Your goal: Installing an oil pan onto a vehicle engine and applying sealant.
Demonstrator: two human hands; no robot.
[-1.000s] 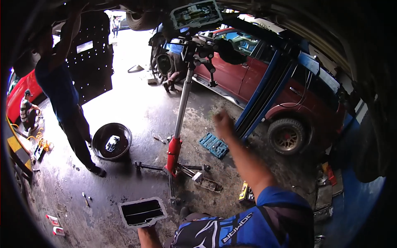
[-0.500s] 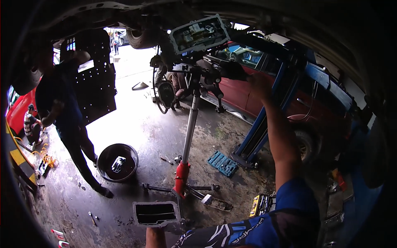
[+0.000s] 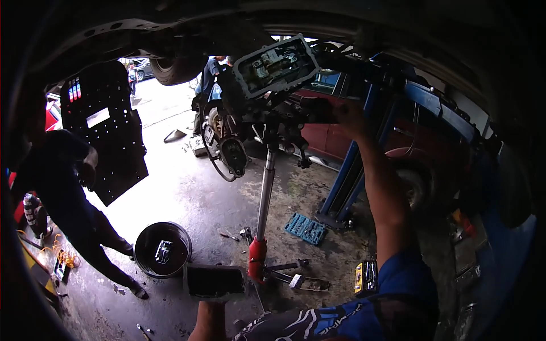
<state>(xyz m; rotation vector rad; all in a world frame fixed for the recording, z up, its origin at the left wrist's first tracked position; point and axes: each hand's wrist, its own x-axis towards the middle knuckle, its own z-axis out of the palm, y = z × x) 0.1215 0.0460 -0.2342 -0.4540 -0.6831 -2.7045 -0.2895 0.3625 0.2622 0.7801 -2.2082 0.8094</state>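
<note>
A dark rectangular oil pan with a flat rim is held up low in the view. My left hand is hidden behind it, and only the left forearm shows below. Overhead is the open underside of a gearbox, its pale rim framing metal parts inside. My right arm reaches up beside it. My right hand is closed at the end of a dark part to the right of the gearbox, and shadow hides what the fingers hold. A red and silver jack stands upright under the assembly.
A round black tub holds a metal part. On the floor lie a teal socket set and a yellow tool case. A person stands at left by a perforated panel. A blue lift post rises at right.
My view has shifted and tilted. The oil pan has risen slightly and its face has turned darker. The person at left stands farther left; someone in blue now shows behind the gearbox. My right hand stays raised.
</note>
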